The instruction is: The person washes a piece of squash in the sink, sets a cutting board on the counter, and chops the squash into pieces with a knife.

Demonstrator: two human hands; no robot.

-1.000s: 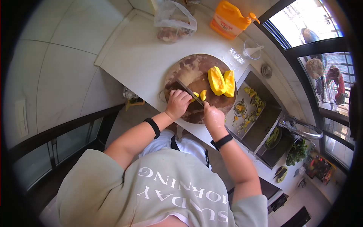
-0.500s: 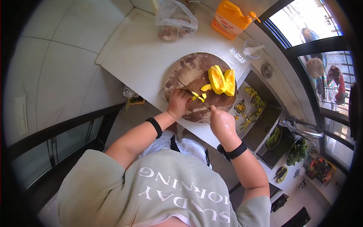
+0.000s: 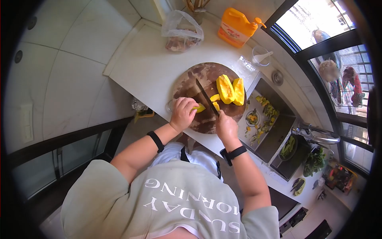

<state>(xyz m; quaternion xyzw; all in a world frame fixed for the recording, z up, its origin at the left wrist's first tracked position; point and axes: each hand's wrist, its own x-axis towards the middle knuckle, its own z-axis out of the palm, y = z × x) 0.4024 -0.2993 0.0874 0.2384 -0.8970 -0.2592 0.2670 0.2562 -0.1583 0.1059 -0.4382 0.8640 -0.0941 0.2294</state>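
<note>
Head view: grips knife (image 3: 206,96) in right hand (image 3: 227,128) over round board (image 3: 190,87), pinches yellow piece (image 3: 201,108) in left hand (image 3: 182,114) at board's near left, presumably to steady it clear of knife.

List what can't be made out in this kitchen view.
Head view: handle of the knife, wrapped by the right grip.
Head view: one end of the held yellow piece, hidden by the left grip.
Head view: exact contents of the plastic bag, blurred by cloudy film.
Head view: label text on the orange jug, too small to read.

knife (image 3: 206,95): slanted | yellow piece (image 3: 201,108): left of knife | yellow chunks (image 3: 225,90): adjacent
</note>
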